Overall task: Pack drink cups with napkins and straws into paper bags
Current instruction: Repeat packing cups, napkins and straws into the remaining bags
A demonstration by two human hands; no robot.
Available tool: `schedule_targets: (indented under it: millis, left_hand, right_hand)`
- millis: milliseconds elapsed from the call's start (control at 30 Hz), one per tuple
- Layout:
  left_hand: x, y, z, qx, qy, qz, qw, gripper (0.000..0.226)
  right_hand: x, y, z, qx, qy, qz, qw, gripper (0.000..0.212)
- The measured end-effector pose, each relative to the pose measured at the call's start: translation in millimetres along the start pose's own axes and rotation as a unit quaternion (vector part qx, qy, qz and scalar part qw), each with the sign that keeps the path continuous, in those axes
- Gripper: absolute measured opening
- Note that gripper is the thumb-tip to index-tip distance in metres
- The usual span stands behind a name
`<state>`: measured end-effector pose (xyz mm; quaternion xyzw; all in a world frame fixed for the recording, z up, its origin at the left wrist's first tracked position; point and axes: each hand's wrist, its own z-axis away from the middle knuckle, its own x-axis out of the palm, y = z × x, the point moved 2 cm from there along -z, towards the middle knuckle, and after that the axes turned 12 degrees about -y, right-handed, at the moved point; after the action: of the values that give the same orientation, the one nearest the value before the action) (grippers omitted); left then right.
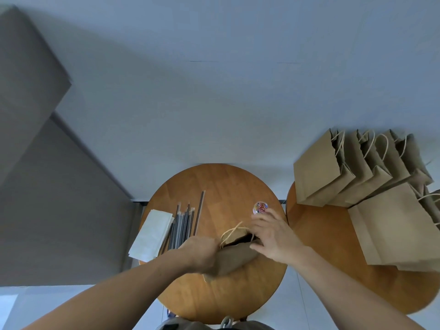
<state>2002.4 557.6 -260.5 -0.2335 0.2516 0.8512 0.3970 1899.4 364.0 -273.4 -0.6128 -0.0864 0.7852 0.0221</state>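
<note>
A brown paper bag with twine handles stands on the round wooden table, its mouth partly open. My left hand grips the bag's left top edge. My right hand holds the bag's right top edge, thumb against the front panel and fingers over the rim. What is inside the bag is hidden. Wrapped black straws lie in a row to the left, beside a stack of white napkins.
A small clear tub of coloured paper clips sits just beyond my right hand. On a second round table at the right stand several brown paper bags. A grey wall runs behind and a dark panel at the left.
</note>
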Motion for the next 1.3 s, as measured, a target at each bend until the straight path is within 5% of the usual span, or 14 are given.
schedule_targets:
  millis: [100, 400, 533, 633, 733, 800, 933, 1300]
  left_hand:
    - [-5.5, -1.7, -4.0, -0.014, 0.017, 0.001, 1.0, 0.012]
    - [-2.4, 9.8, -25.5, -0.084, 0.108, -0.024, 0.99, 0.038]
    - [2.2, -1.2, -33.2, -0.035, 0.146, 0.009, 0.989, 0.04]
    - [2.3, -12.9, -38.6, -0.002, 0.127, 0.052, 0.991, 0.045]
    - [-6.7, -25.5, -45.0, 0.005, 0.123, 0.128, 0.984, 0.039]
    - [-15.7, -29.5, -51.2, 0.023, 0.124, 0.166, 0.978, 0.027]
    - [-28.6, -28.7, -66.8, 0.059, 0.094, 0.208, 0.972, 0.021]
    - [-28.5, -40.5, -95.0, 0.031, 0.054, 0.283, 0.957, 0.023]
  right_hand:
    - [10.0, 0.0, 1.1, 0.021, -0.099, -0.071, 0.992, 0.028]
    - [12.7, 6.1, 3.7, 0.026, -0.062, -0.12, 0.991, 0.029]
    - [12.1, 11.8, 1.6, 0.044, -0.098, -0.167, 0.98, 0.031]
    - [7.6, 22.9, -3.5, 0.065, -0.154, -0.3, 0.939, 0.037]
    - [5.5, 56.7, -14.5, 0.123, -0.087, -0.468, 0.871, 0.049]
    - [13.7, 87.2, -27.4, 0.195, -0.056, -0.414, 0.887, 0.042]
    - [52.2, 135.8, -60.4, 0.278, -0.128, -0.237, 0.922, 0.029]
    - [135.2, 167.4, -118.6, 0.268, -0.246, -0.116, 0.924, 0.019]
